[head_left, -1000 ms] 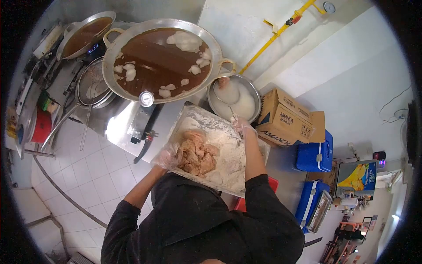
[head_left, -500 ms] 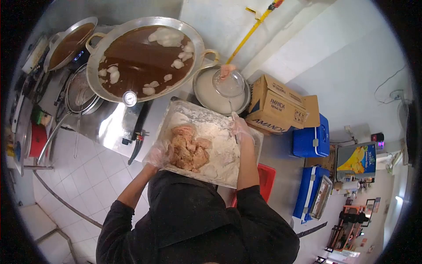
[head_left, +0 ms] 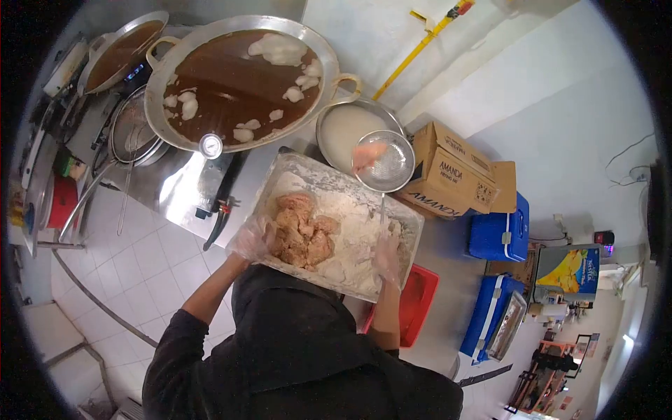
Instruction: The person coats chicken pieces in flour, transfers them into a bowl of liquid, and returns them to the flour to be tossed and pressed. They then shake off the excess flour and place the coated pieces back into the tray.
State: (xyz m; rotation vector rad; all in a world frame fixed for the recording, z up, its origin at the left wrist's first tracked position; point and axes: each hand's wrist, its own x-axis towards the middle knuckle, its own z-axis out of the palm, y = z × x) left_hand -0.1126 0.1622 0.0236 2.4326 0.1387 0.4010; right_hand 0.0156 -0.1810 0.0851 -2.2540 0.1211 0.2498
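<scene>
My right hand (head_left: 387,260), in a clear plastic glove, is closed on the handle of a round mesh strainer (head_left: 397,166). A pale pink piece of raw meat (head_left: 368,155) lies in the strainer, which hangs between a metal bowl of milky liquid (head_left: 343,133) and the flour tray. My left hand (head_left: 253,237), gloved too, rests at the left rim of the metal tray (head_left: 418,238), fingers loosely extended beside several flour-coated meat pieces (head_left: 302,234). Loose white flour (head_left: 357,241) covers the tray's right side. The left fingertips are partly blurred by the glove.
A wide pan of brown oil (head_left: 238,91) with pale floating lumps stands behind the tray, a dial thermometer (head_left: 211,145) at its rim. Cardboard boxes (head_left: 455,171) and blue coolers (head_left: 499,231) are to the right. A red basin (head_left: 418,308) sits near my right forearm.
My right hand has drawn the strainer with its raw meat piece from over the bowl toward me, to the tray's far edge. My left hand stays at the tray's left side.
</scene>
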